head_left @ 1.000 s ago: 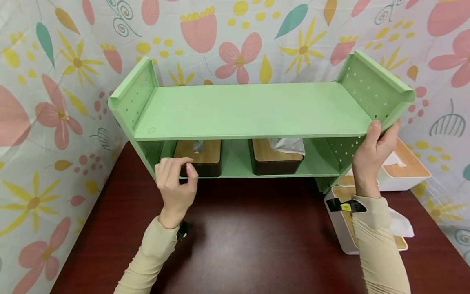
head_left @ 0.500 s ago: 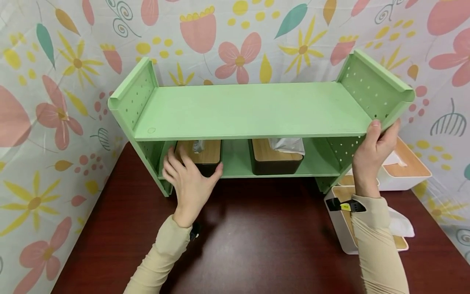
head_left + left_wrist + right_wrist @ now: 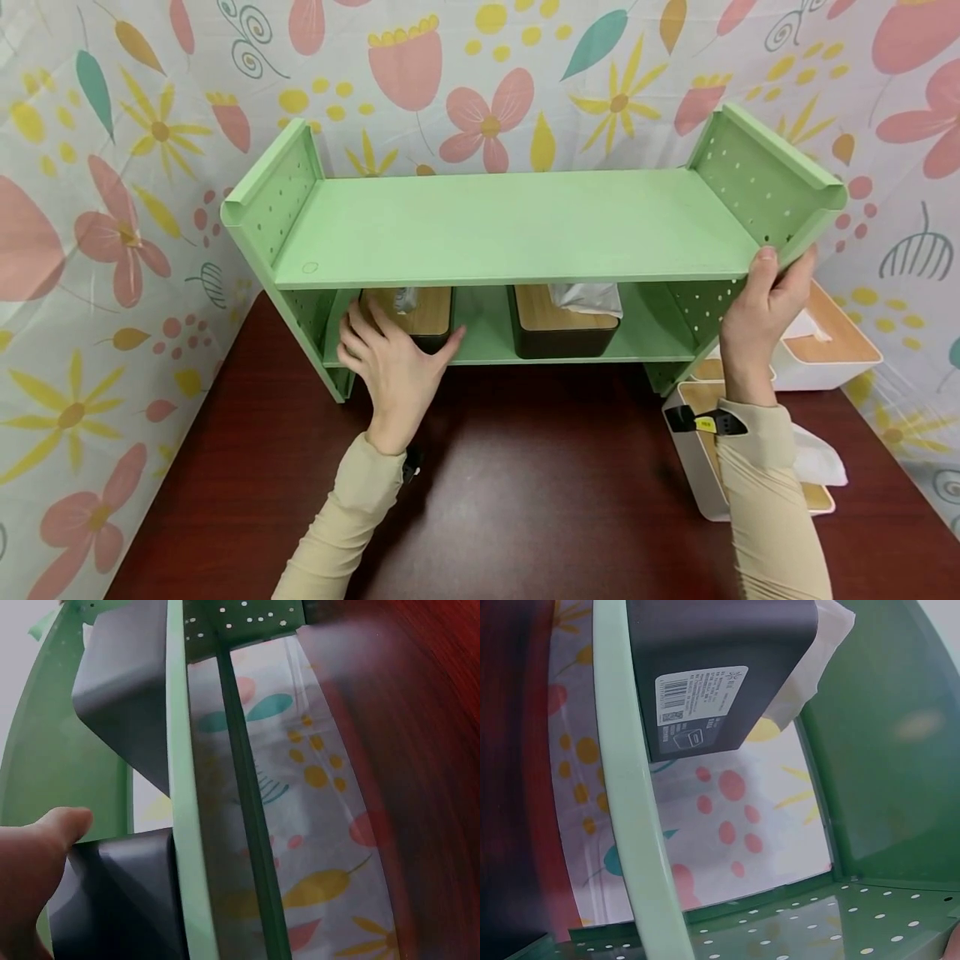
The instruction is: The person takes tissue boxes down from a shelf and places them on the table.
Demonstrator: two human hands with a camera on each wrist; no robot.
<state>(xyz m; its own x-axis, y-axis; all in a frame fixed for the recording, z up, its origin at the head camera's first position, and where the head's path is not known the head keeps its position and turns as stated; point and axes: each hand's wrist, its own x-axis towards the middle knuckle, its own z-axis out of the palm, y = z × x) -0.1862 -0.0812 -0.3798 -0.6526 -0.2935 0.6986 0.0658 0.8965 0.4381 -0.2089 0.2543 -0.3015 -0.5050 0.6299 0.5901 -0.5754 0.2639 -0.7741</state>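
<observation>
A light green two-tier shelf [image 3: 495, 225] stands on the table against the wall. Two black tissue boxes with wooden lids sit on its lower tier. My left hand [image 3: 401, 371] spans the front of the left tissue box [image 3: 433, 312], thumb at its right side and fingers curled over its left part. In the left wrist view the thumb lies along that box's edge [image 3: 124, 892]. My right hand [image 3: 765, 321] grips the front edge of the shelf's right side panel. The right tissue box [image 3: 566, 337] has a tissue sticking out; a label shows on its underside in the right wrist view.
White tissue boxes with wooden lids stand right of the shelf: a near one [image 3: 697, 450] partly under my right forearm, and one behind [image 3: 832, 350]. The dark red table [image 3: 510, 500] runs up to a floral wall covering [image 3: 112, 275].
My left hand has gone from a pinched shape left of the box to spread fingers around it, shifting right. The right hand has stayed on the shelf's side panel.
</observation>
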